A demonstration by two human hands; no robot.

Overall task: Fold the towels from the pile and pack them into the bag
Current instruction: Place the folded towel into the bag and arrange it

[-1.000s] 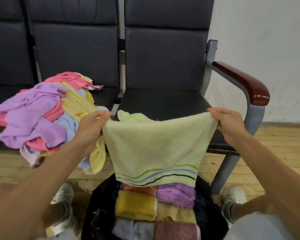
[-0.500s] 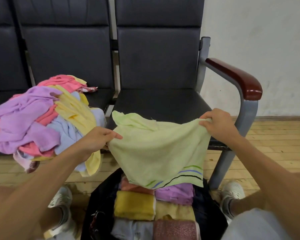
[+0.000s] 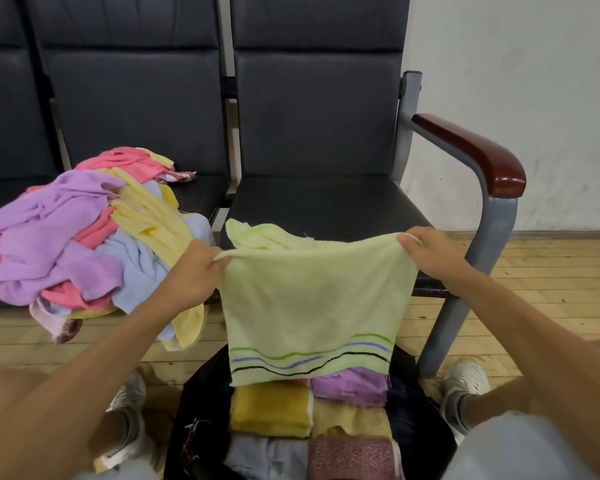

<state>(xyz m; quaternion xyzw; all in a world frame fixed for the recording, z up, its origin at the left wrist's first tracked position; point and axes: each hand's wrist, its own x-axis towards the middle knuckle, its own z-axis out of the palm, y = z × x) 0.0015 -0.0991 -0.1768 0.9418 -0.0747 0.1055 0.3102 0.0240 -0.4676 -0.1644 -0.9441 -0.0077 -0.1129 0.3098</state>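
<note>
Pale-green terry towel with green, blue and black wavy stripes is held up by its top edge and stretched flat between both grips, over the open black bag on the floor. Left grip: fingers curled, top-left corner pinched. Right grip: fingers curled, top-right corner pinched. A loose fold of the towel is bunched behind the top edge, in front of the black padded chair seat. The striped hem hangs lowest, just above the bag's contents. Folded towels are packed in the bag in rows: mustard-yellow folded towel, purple folded towel beside it, pale-yellow folded towel below that, and pale-blue folded towel and dusty-pink patterned folded towel nearest the camera. The unfolded pile of purple, pink, yellow and light-blue towels is heaped on the neighbouring seat to the left. Part of it hangs over the front edge, just beside the left grip. A dark-red wooden armrest on a grey metal frame is seen right of the towel. The wooden plank floor is visible beneath, with a white shoe right of the bag and another left of it.
</note>
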